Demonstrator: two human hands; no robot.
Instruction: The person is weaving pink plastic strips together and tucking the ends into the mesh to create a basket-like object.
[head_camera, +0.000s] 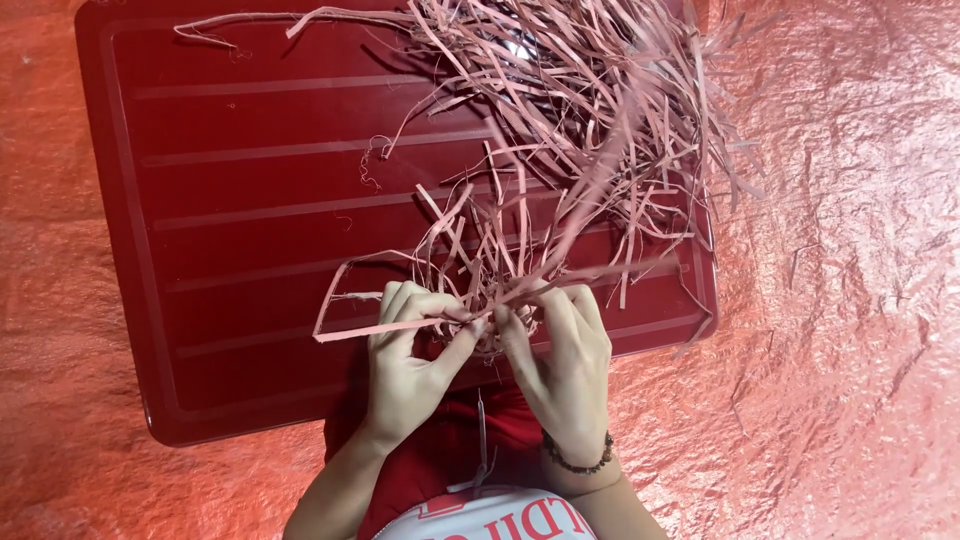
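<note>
Strips (560, 130) lie heaped on the tray's far right; a pinched bunch sits at its near edge. Left hand (405, 365) and right hand (565, 365) are closed on that bunch. Risk: thin strips may tear or slip loose. Red tray (230, 230) rests on crinkled orange sheeting (850, 300).

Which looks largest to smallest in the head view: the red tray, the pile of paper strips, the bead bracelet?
1. red tray
2. pile of paper strips
3. bead bracelet, far smaller, on the right wrist
</note>
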